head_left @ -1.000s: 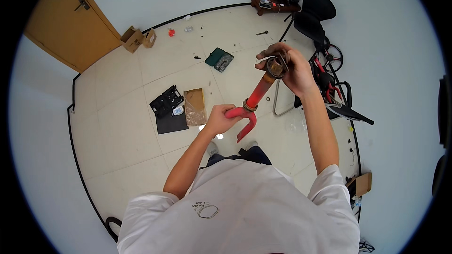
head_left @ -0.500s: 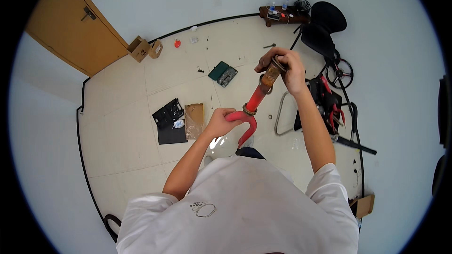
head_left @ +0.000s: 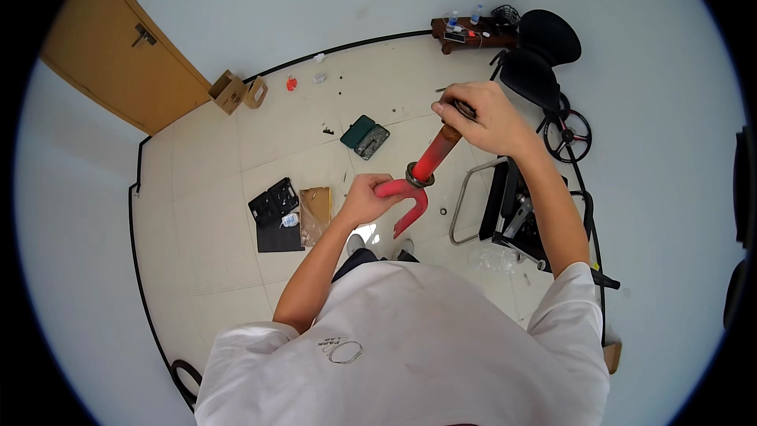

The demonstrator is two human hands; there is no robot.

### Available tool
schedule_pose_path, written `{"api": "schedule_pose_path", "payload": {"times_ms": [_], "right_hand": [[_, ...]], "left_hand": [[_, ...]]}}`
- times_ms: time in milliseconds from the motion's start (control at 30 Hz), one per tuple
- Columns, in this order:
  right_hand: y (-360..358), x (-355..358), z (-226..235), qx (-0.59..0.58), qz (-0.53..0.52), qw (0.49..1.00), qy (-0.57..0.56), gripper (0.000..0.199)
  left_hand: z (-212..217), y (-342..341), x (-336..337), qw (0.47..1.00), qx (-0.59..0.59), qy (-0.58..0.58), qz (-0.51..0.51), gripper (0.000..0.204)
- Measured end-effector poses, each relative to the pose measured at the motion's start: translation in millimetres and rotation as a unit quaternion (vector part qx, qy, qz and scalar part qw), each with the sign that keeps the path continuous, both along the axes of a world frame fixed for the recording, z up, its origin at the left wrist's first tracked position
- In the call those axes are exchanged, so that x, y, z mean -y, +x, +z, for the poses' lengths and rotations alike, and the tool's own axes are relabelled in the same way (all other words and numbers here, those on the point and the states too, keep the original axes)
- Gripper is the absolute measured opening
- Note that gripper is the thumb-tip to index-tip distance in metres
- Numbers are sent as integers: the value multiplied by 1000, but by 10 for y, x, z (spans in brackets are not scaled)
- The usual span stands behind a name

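Observation:
A red bicycle fork (head_left: 430,159) is held slantwise in front of my body, its steerer tube pointing up and right. My left hand (head_left: 367,199) is closed round one curved leg of the fork near the crown. Thick dark metal rings (head_left: 419,174) sit round the tube just above the crown. At the rusty upper end of the tube, my right hand (head_left: 487,117) pinches a dark metal ring (head_left: 465,110) between thumb and fingers. My fingers partly hide this ring, and I cannot tell whether it is around the tube or just off its end.
On the tiled floor lie an open green case (head_left: 371,140), an open black tool case (head_left: 274,203) and a cardboard piece (head_left: 316,207). To the right are a metal-framed chair (head_left: 498,197), a wheel (head_left: 568,136) and a black seat (head_left: 550,36). A low wooden stand (head_left: 477,35) is behind.
The ring midway along the tube no longer shows there, and the rings at the crown look thicker. My right hand has turned over the tube's end. My view has shifted slightly.

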State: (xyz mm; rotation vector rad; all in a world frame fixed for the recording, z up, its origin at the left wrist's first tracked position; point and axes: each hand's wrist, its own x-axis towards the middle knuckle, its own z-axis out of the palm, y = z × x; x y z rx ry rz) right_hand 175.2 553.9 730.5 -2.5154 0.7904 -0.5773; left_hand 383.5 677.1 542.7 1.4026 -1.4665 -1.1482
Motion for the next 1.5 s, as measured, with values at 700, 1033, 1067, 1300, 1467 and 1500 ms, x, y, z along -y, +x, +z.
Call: {"api": "schedule_pose_path", "payload": {"times_ms": [700, 1033, 1067, 1300, 1467, 1500], "right_hand": [[193, -134, -240, 394, 24, 876, 276, 40], [261, -242, -185, 418, 2, 874, 247, 37], [235, -226, -185, 401, 8, 886, 235, 37], [276, -239, -199, 419, -8, 858, 299, 34], [294, -271, -264, 460, 3, 822, 336, 33], [305, -275, -266, 465, 9, 816, 343, 33]], "left_hand": [[137, 344, 224, 997, -41, 1, -62, 10], [48, 432, 253, 996, -31, -9, -78, 11], [50, 428, 252, 996, -32, -13, -77, 11], [51, 418, 276, 997, -32, -27, -66, 10], [82, 432, 267, 997, -40, -6, -66, 10], [100, 430, 263, 997, -38, -4, -66, 10]]}}
